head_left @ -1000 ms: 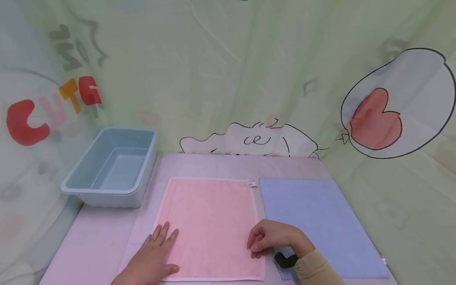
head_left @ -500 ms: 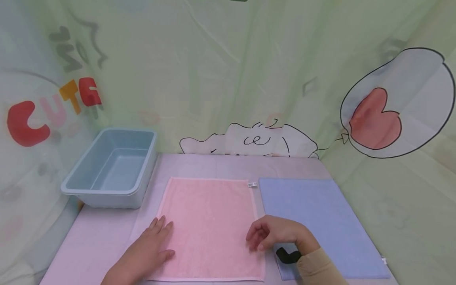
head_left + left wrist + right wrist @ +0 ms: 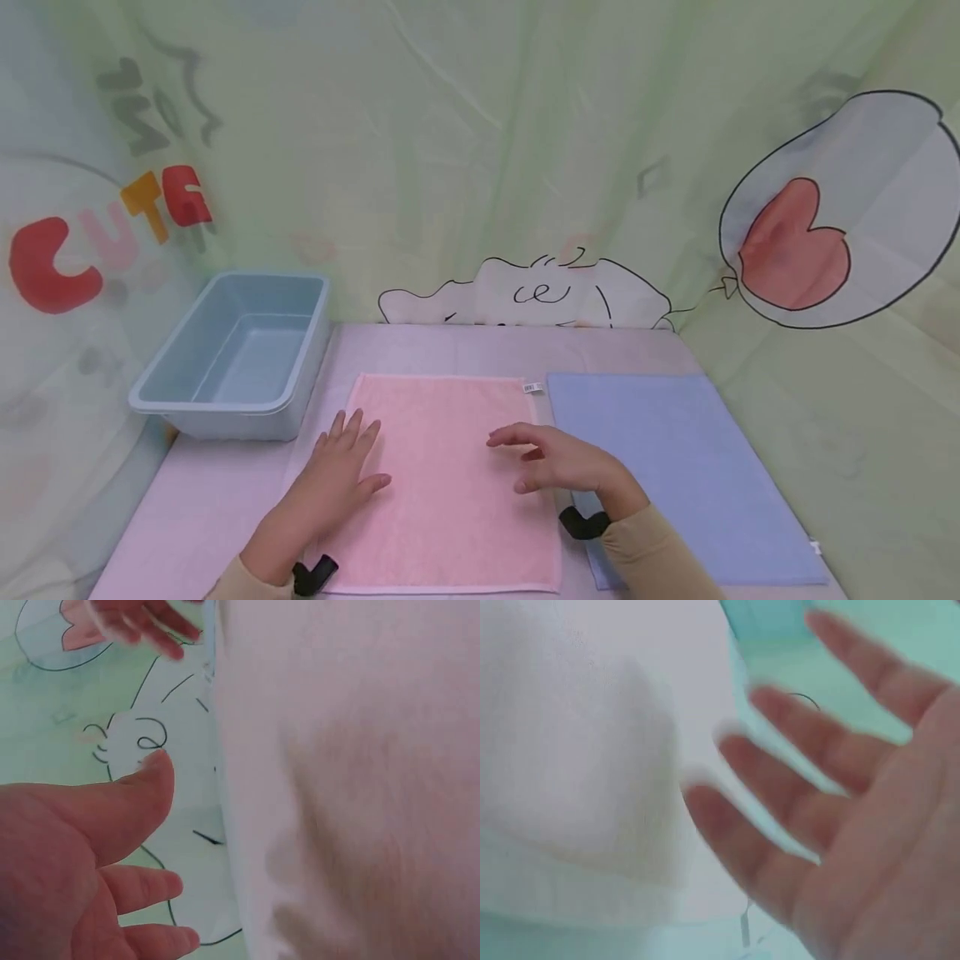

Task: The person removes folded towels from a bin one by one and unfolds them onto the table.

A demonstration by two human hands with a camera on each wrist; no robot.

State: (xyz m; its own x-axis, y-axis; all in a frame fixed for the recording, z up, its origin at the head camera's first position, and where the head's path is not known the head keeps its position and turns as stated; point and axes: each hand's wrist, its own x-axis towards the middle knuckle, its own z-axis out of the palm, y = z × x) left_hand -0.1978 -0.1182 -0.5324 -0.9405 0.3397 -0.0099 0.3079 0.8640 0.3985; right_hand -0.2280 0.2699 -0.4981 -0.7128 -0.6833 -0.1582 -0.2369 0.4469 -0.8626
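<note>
A pink towel lies flat and spread out on the table, with a small white tag at its far right corner. My left hand is over the towel's left side, fingers spread and straight; in the left wrist view a gap shows between the hand and the cloth. Over the right side of the same towel is my right hand, its fingers loosely bent and holding nothing. The right wrist view has its fingers apart above the cloth. A blue towel lies flat to the right, partly behind the right forearm.
At the back left stands a light blue plastic basin with nothing seen in it. The table has a pale pinkish cover. A printed curtain encloses the back and both sides.
Both hands have moved farther up over the pink towel, and the right has also shifted left. The right hand's fingers have opened out from a tighter curl. Both towels lie as before.
</note>
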